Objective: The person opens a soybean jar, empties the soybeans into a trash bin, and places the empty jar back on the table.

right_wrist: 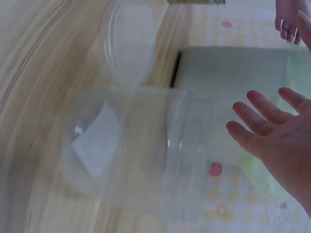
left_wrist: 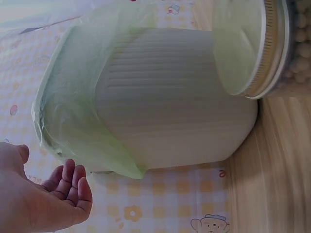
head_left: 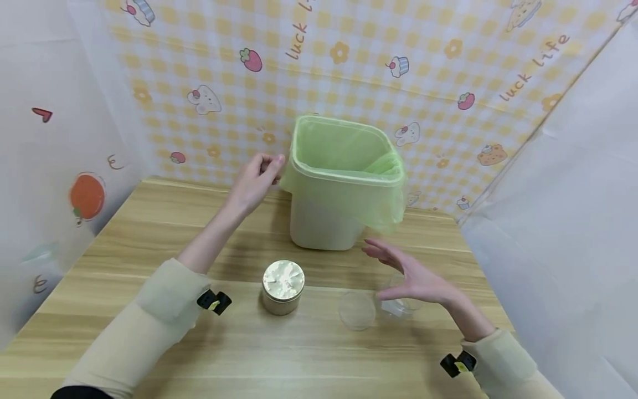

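Observation:
Beside the left rim of a pale bin point(head_left: 324, 216) lined with a green bag point(head_left: 344, 191) is my left hand point(head_left: 259, 180). In the left wrist view its fingers point(left_wrist: 68, 187) are loosely curled with nothing in them, near the bag's edge. My right hand point(head_left: 411, 274) hovers with spread fingers over a clear plastic jar point(head_left: 406, 303), which it partly covers in the head view. The right wrist view shows the jar point(right_wrist: 141, 150) upright, with a white piece point(right_wrist: 99, 141) inside, and the palm apart from it. Left of the jar lies a round clear lid point(head_left: 357, 311).
A jar with a gold lid point(head_left: 283, 280) stands in front of the bin; round beige pieces point(left_wrist: 303, 48) show through its side. A checked patterned backdrop point(head_left: 224, 72) rises behind the bin. White sheets flank the wooden table point(head_left: 239, 354).

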Demonstrator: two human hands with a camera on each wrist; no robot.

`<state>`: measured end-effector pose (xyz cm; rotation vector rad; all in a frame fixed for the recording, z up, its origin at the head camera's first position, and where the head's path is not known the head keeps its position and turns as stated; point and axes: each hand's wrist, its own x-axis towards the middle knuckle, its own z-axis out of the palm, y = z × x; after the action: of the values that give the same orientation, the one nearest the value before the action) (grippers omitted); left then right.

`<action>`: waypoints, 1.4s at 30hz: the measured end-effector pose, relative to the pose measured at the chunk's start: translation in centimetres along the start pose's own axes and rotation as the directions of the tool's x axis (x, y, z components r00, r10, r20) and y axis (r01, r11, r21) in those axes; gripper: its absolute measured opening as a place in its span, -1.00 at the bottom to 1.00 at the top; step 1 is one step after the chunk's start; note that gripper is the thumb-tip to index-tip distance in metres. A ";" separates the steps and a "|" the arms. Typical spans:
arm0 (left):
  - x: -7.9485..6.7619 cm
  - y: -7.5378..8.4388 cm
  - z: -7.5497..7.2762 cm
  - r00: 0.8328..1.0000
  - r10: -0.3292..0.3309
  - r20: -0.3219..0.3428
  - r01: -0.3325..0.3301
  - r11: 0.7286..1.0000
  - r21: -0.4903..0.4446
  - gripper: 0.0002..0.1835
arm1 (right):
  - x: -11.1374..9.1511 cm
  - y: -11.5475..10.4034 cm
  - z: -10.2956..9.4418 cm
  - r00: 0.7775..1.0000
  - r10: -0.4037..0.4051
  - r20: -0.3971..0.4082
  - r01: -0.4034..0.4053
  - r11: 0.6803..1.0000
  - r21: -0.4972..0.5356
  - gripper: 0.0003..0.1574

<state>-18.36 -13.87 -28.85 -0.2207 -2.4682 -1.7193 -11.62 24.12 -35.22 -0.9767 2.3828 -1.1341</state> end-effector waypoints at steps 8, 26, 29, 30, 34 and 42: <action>-1.6 -1.4 -0.3 0.999 0.026 0.045 -0.029 0.998 0.064 -0.36 | 1.8 -0.5 1.7 1.000 0.022 0.015 -0.022 1.000 -0.006 0.33; -5.8 -4.4 0.0 0.973 0.061 0.222 -0.105 0.976 0.189 -0.39 | 5.4 -0.1 6.3 0.998 0.025 0.066 -0.031 0.996 0.079 0.38; -6.3 -5.0 0.2 0.966 0.085 0.243 -0.133 0.972 0.191 -0.41 | 5.9 0.0 7.0 0.997 0.033 0.077 -0.040 0.996 0.084 0.38; -6.5 -5.1 0.3 0.963 0.091 0.252 -0.142 0.971 0.192 -0.41 | 6.1 0.1 7.2 0.996 0.030 0.080 -0.038 0.995 0.090 0.38; -7.1 -5.6 0.5 0.958 0.086 0.273 -0.147 0.966 0.212 -0.41 | 6.8 0.1 8.0 0.996 0.018 0.089 -0.028 0.993 0.113 0.38; -8.2 -6.3 1.5 0.943 0.054 0.329 -0.162 0.936 0.311 -0.27 | 8.1 0.3 9.6 0.994 0.050 0.095 -0.065 0.985 0.160 0.37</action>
<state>-11.51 -14.96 -36.68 -0.6277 -2.8598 -1.2740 -12.23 13.24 -41.49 -0.8800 2.1944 -1.2147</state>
